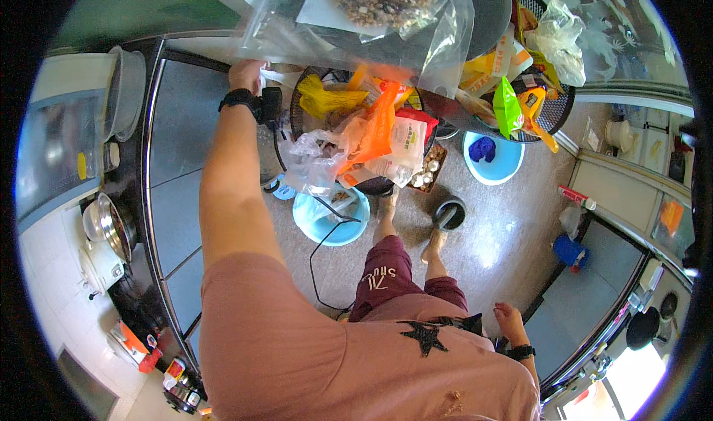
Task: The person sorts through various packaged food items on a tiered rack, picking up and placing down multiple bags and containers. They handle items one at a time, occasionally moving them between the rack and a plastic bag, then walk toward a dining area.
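Note:
My left hand [246, 77], at the end of my outstretched arm, grips a thin white piece of plastic or tissue [274, 76] at the upper left. Its fingers are partly hidden. A black device with a cable [272, 104] hangs by that wrist. Just right of it, a black mesh basket [294, 104] is heaped with a yellow net bag [328, 96], an orange plastic package [374, 134] and a crumpled clear bag [312, 159]. My right hand [508, 319] hangs beside my hip at the lower right, loosely curled, with nothing visible in it.
A large clear plastic bag [345, 47] hangs across the top. Another mesh basket [565, 106] holds packages. On the floor are a light-blue basin [303, 228], a second blue basin [473, 173], a tray of white round items [430, 170] and a black cable [313, 265]. Cabinets [178, 120] stand left.

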The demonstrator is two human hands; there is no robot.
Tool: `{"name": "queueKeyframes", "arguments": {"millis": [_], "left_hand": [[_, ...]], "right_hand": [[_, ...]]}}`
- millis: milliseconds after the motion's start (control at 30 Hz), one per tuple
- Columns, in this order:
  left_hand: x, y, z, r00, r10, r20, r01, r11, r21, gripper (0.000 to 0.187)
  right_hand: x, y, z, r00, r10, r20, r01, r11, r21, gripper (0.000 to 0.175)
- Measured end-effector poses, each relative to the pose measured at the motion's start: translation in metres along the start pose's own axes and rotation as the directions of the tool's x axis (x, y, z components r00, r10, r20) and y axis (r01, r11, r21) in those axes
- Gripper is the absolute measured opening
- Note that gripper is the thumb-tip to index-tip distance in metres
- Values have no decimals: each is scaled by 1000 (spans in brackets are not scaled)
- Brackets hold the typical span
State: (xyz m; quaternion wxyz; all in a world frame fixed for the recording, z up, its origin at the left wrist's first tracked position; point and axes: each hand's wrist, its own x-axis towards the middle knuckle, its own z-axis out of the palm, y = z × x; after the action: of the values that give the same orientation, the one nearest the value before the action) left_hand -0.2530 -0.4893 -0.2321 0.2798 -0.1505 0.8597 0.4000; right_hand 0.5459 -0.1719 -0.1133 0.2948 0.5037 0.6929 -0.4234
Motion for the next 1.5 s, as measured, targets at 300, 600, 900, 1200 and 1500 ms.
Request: {"name": "queueKeyframes", "arguments": {"millis": [300,600,900,1200,1500], "left_hand": [[-9,-4,0,988,-49,143,-13,916,400,20],[-17,-29,-1,855,451,255,-517,777,360,30],[11,-15,16,516,857,-9,-770,468,433,24],[31,-27,16,697,697,-166,-598,694,402,20],[38,-32,15,775,611,-162,-488,741,462,26]], "right_hand": [[3,1,7,997,77,10,-77,997,-14,24],[15,-2,11,997,46,65,-44,999,-32,24],[25,-42,8,998,-9,61,10,1000,-10,26],[26,-43,11,998,-2,55,3,999,-32,26],[17,-24,20,999,8,50,-2,994,-111,26]]}}
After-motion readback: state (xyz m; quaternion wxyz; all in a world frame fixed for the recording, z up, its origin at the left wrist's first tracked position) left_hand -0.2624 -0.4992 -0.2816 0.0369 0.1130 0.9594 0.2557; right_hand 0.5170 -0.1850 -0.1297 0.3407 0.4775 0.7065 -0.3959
